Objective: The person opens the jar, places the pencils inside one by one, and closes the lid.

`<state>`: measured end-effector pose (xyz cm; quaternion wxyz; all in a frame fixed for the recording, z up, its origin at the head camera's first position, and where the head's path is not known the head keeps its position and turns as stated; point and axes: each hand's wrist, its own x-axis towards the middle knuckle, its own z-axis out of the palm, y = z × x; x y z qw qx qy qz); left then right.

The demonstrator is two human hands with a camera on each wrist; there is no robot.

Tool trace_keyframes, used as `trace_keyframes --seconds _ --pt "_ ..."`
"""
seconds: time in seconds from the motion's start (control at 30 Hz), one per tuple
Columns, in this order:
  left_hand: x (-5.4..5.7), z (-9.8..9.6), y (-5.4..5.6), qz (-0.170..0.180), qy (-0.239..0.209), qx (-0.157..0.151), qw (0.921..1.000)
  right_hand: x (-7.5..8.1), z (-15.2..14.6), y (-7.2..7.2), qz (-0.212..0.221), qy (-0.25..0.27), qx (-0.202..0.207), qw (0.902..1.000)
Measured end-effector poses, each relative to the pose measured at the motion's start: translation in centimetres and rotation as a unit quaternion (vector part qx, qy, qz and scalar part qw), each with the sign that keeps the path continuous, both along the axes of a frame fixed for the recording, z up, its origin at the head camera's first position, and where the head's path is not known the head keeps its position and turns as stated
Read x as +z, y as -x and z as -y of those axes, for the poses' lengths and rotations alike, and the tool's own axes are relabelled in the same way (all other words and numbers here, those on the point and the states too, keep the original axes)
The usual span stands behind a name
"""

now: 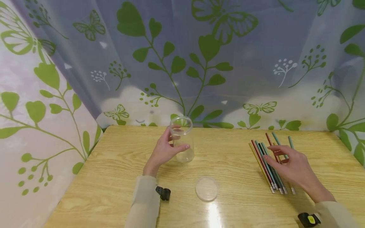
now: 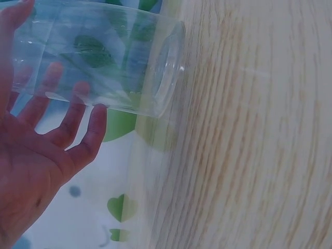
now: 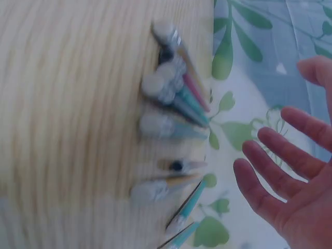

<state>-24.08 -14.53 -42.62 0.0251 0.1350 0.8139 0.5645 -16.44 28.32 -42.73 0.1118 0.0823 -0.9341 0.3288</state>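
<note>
A clear, lidless jar (image 1: pixel 186 155) stands upright on the table at left of centre. My left hand (image 1: pixel 162 152) grips its side, the thumb across the front and the fingers round the far side. In the left wrist view, the fingertips (image 2: pixel 97 113) lie against the jar wall (image 2: pixel 124 57). To the right, my right hand (image 1: pixel 295 166) hovers over a loose group of pencils (image 1: pixel 263 167) in red, yellow, green and teal. The right wrist view shows that hand's fingers (image 3: pixel 270 150) spread apart, holding nothing, beside the pencils' eraser ends (image 3: pixel 155 85).
A round transparent lid (image 1: pixel 206 189) lies flat on the wooden table (image 1: pixel 114 177) between the hands. Behind the table's far edge hangs a curtain (image 1: pixel 251 63) with green leaves and butterflies. Another patterned cloth (image 1: pixel 37 133) borders the left side.
</note>
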Motion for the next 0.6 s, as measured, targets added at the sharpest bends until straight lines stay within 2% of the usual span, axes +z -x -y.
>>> trace_keyframes --seconds 0.17,0.4,0.6 --pt "0.1 0.0 0.0 0.001 0.0 -0.001 1.0 -0.5 -1.7 0.6 0.003 0.02 -0.037 0.9991" --pt "0.0 0.0 0.1 0.001 0.002 -0.004 1.0 -0.9 -3.9 1.6 0.032 0.005 -0.079 0.9964" --pt "0.0 0.0 0.0 -0.002 0.005 -0.001 1.0 -1.1 -5.6 2.8 0.036 -0.008 -0.11 0.9933"
